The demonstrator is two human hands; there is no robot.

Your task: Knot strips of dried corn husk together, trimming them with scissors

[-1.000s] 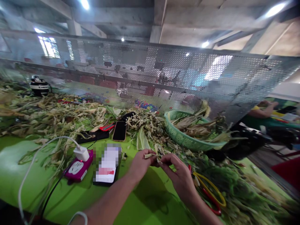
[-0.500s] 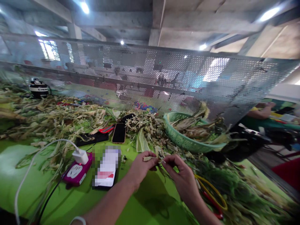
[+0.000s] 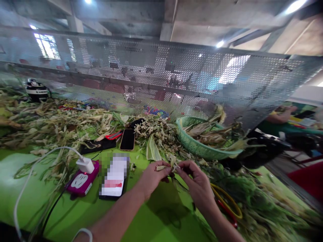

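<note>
My left hand [image 3: 153, 178] pinches a small bundle of dry corn husk strips [image 3: 172, 161] between thumb and fingers, above the green table. Opposite it, the thumb and fingertips of my right hand [image 3: 198, 183] are closed on the same bundle. The two hands almost meet at the fingertips, which partly hide the bundle. Just behind my left hand lies a wider, pale green husk piece [image 3: 153, 149]. Beside my right forearm is a tool with yellow and red loops [image 3: 233, 203], its kind unclear.
A green basket [image 3: 191, 143] with dry husks stands behind my right hand, before a perforated metal screen [image 3: 141, 89]. Loose husks [image 3: 75, 122] cover the table's back. Left are a lit phone [image 3: 116, 176], a dark phone [image 3: 127, 139] and a purple power strip [image 3: 88, 183] with a charger.
The view has shifted slightly, so the basket and phones sit a little higher. Both hands still grip the husk strips close together; a pale tip between them now stands more upright.
</note>
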